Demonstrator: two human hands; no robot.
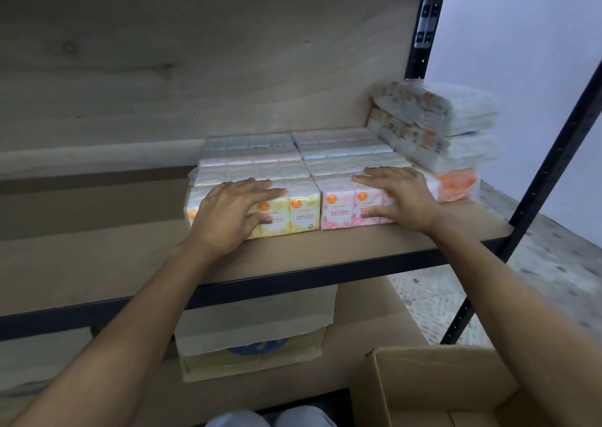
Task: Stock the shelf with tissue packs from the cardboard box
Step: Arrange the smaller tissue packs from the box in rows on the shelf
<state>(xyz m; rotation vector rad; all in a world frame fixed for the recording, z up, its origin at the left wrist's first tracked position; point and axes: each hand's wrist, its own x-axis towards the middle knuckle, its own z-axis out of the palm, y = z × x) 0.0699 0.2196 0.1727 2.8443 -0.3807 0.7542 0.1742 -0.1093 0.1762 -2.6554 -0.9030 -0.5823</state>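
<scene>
Nearest, bottom right: open cardboard box (433,390) with flaps up; the visible part of the inside looks bare, rest out of frame. Lower shelf level holds a taped carton (250,338), not part of this step.

On the shelf board (358,250), both hands lie flat on the front row. Left hand (234,208) is spread over the yellow floral bliss pack (301,215), fingers on top, thumb down the front face. Right hand (394,195) sits the same way on the pink rose scented pack (338,211). Neither is clenched or lifting; they look to be pressing and squaring the packs, which touch side by side.

Behind them, more rows of mini tissue packs (293,156) run back toward the wooden back panel (195,68). Far right, a stack of film-wrapped bundles (446,133) leans a bit, on top of an orange pack (456,182).

Handling, judged: packs are light, soft and squashy, with slick plastic wrap. Best taken by both short ends or top plus front, palms wide; pinching hard dents them, and sliding one likely drags its neighbours.
</scene>
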